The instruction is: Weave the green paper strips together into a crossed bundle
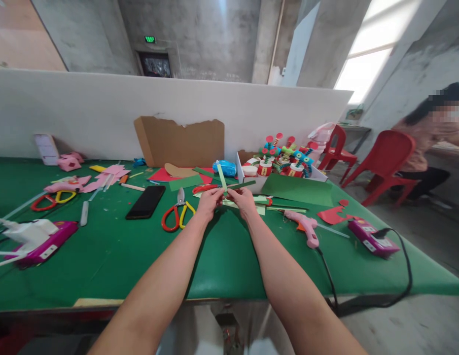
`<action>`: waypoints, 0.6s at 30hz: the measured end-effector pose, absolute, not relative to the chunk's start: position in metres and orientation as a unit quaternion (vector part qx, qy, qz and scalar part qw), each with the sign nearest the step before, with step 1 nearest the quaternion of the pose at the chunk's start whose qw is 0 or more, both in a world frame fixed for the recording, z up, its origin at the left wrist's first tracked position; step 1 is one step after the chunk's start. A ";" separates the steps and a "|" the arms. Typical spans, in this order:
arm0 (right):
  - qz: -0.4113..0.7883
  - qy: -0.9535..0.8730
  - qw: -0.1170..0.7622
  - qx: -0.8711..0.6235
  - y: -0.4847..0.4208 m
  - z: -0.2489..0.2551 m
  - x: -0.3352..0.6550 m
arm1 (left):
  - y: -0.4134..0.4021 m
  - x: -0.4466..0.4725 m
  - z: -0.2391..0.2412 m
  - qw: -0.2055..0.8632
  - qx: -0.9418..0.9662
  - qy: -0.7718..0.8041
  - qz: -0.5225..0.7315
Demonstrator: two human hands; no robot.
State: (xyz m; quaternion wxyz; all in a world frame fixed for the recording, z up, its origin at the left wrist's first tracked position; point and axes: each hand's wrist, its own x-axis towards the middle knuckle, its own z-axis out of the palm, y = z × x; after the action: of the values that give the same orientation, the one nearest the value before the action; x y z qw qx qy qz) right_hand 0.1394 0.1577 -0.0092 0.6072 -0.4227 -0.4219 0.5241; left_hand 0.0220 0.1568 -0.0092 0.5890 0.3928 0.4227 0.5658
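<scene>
Above the middle of the green table, my left hand (210, 201) and my right hand (243, 201) are close together, fingers pinched on two paper strips. The light green paper strip (222, 176) points upward from between the fingertips. A dark green paper strip (243, 185) sticks out to the right over my right hand. The strips meet at the fingertips; whether they are joined there I cannot tell. Red-and-yellow-handled scissors (177, 213) lie left of my left hand. Under and behind the hands are more light green strips (259, 209), partly hidden.
A pink glue gun (305, 226) lies right, its cord running over the table's front edge. Purple power strips (373, 239) sit on both sides. Nearby are a black phone (145, 202), dark green paper (298, 190) and a box (321, 173) of colourful paper figures. A person sits far right.
</scene>
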 end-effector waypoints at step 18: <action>0.508 -0.441 0.607 -0.423 0.152 -0.005 0.137 | 0.156 0.023 -0.007 0.568 0.398 0.401 0.599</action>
State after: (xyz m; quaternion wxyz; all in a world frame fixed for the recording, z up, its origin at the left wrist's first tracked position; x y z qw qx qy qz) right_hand 0.1373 0.1519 -0.0054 0.6068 -0.4230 -0.4412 0.5082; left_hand 0.0231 0.1559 -0.0069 0.5678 0.3985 0.4008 0.5985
